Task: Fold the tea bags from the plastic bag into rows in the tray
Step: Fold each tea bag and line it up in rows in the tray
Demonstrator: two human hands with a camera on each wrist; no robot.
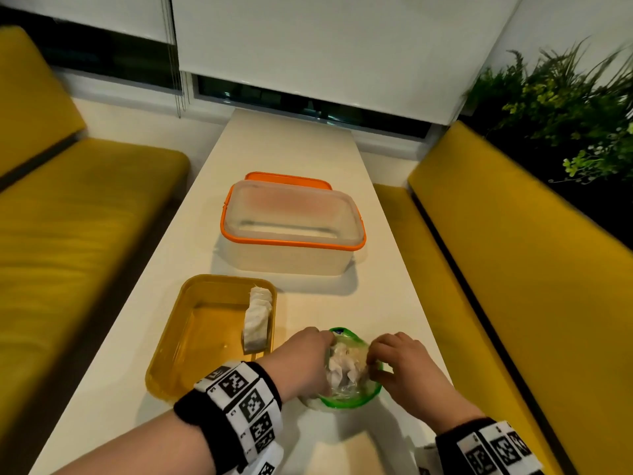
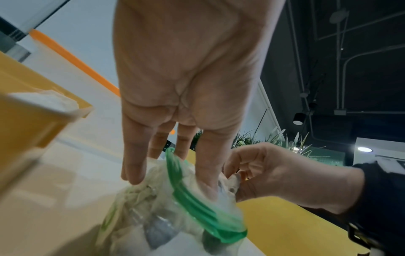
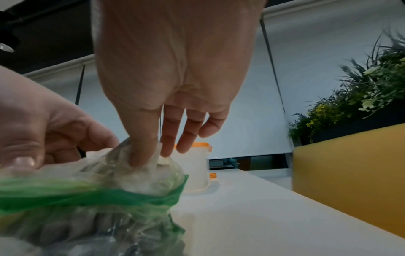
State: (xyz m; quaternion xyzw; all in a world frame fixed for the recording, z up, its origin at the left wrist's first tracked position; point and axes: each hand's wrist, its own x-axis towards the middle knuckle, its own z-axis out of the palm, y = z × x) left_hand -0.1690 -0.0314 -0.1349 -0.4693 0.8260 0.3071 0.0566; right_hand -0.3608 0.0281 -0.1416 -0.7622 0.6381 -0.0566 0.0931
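Note:
A clear plastic bag (image 1: 347, 394) with a green zip rim stands on the white table (image 1: 291, 145), stuffed with white tea bags (image 1: 339, 366). My left hand (image 1: 323, 358) grips the left side of the bag's mouth, one finger inside the rim (image 2: 208, 206) and the others outside. My right hand (image 1: 371, 358) reaches into the mouth and pinches one tea bag (image 3: 161, 158) between thumb and fingertips (image 3: 137, 155). Left of the bag sits the yellow tray (image 1: 191, 341), with a row of folded tea bags (image 1: 258, 317) along its right wall.
A clear container with an orange rim (image 1: 291, 231) stands behind the tray, its orange lid (image 1: 287, 178) lying beyond it. Yellow benches (image 1: 85, 217) (image 1: 513, 252) flank the narrow table. Green plants (image 1: 565, 114) fill the back right.

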